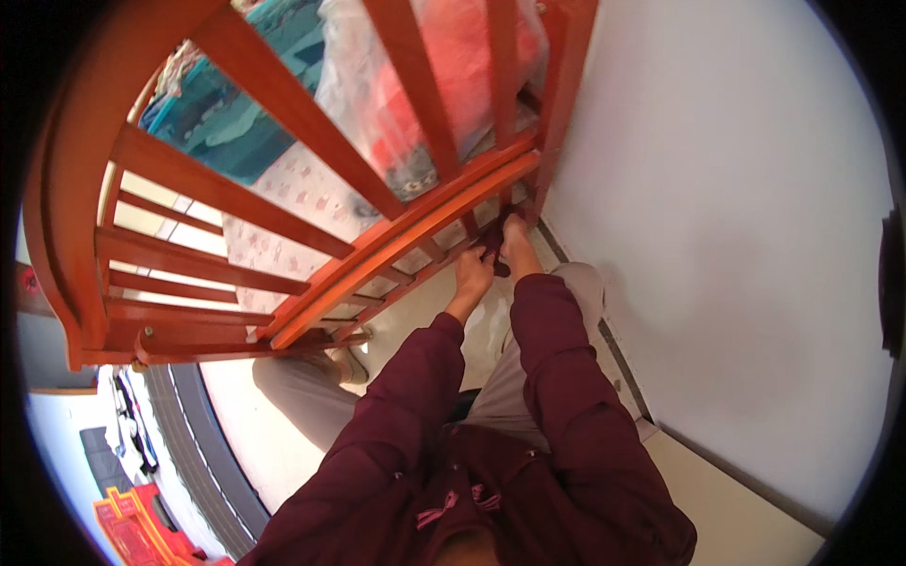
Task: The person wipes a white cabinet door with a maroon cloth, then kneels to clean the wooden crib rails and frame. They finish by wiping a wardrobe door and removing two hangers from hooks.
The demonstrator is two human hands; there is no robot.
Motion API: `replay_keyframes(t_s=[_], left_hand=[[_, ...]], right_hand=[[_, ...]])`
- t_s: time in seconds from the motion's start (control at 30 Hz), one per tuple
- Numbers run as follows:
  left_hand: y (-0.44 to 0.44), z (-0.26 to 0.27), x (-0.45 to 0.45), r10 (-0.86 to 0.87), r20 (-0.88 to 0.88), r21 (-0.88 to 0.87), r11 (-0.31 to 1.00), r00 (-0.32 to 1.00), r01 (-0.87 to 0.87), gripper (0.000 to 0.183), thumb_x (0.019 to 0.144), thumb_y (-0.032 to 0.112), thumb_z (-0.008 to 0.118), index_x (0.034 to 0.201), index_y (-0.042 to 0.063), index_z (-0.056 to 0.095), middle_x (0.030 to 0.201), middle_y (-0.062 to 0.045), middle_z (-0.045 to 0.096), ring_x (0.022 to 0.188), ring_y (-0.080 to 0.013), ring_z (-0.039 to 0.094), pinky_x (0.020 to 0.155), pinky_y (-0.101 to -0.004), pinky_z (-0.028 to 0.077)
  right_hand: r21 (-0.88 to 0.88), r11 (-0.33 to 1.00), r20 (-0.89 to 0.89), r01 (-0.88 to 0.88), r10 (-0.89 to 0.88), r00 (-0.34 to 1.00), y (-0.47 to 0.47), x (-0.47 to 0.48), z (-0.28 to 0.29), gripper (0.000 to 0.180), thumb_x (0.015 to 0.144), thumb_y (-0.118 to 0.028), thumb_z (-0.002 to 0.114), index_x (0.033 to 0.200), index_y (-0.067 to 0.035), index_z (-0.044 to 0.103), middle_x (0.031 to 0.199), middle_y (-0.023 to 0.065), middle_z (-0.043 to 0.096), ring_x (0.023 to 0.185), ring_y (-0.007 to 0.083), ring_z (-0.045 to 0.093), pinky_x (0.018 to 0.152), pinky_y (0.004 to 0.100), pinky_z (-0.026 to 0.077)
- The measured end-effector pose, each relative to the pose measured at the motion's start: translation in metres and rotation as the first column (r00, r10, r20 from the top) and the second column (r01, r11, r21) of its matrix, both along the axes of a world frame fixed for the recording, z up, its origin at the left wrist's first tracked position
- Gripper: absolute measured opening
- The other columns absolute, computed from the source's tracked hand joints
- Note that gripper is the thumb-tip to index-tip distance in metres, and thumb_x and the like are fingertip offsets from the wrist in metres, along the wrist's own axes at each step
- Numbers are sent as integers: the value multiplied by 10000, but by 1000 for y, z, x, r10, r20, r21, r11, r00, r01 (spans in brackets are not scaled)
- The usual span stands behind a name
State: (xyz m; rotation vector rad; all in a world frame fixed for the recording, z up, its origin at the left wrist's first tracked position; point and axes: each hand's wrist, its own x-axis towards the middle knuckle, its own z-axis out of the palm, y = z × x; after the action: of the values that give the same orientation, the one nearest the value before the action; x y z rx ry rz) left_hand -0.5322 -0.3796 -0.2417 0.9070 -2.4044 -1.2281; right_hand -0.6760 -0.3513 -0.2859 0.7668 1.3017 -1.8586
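My left hand [473, 274] and my right hand [518, 244] are close together at the lower rail of a reddish-brown wooden slatted bed end [407, 233]. Both grip a dark maroon cloth [493, 240], which lies against the lower slats near the corner by the wall. The cloth's lower end hangs between my hands. My fingers partly hide it, so whether it goes around a slat cannot be told.
A white wall [722, 212] rises close on the right. Behind the slats lie a patterned mattress [304, 191], a teal patterned textile [226, 117] and a clear plastic bag [347, 78] with red contents. An orange-red object [145, 527] stands at lower left.
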Motion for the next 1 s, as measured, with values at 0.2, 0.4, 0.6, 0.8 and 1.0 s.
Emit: replay_keyframes(t_s=[0.2,0.4,0.6,0.8,1.0], left_hand=[[6,19,45,-36,30,279,960,999,26,188,907,143,662,874,-42,684,754,-178,700,677,-297,685,666,-389,509],[-25,13,133,71,79,224,971,994,-87,205,925,166,654,865,-25,699,673,-132,682,591,-199,651,580,-346,490],[-35,15,180,38,95,280,958,995,-64,219,948,159,647,856,-38,674,685,-25,631,610,-88,531,566,-276,441],[-48,-12,185,45,14,232,972,999,-47,224,950,187,665,877,-24,686,718,9,609,662,-89,520,599,-276,425],[-40,4,92,-58,-28,503,862,998,64,280,964,223,635,914,-52,660,755,-58,598,703,-133,495,640,-317,425]], right_hand=[[27,999,-3,-30,30,1000,-11,12,-54,500,1038,-248,308,1479,-17,363,1437,158,450,1189,303,529,950,415,481],[257,886,-71,-385,415,907,-66,119,-33,427,997,-181,457,1369,20,511,1317,198,580,1109,286,612,892,387,513],[418,747,-210,-517,634,745,-88,166,-36,401,958,-186,534,1296,21,596,1284,225,624,1123,344,637,905,413,534],[462,881,-277,98,39,960,-49,167,-19,382,931,-63,481,1287,32,580,1222,192,650,1096,326,625,908,396,496],[668,725,-685,168,511,519,-7,93,8,511,848,-15,573,1356,16,540,1214,234,624,1118,396,576,960,375,460]])
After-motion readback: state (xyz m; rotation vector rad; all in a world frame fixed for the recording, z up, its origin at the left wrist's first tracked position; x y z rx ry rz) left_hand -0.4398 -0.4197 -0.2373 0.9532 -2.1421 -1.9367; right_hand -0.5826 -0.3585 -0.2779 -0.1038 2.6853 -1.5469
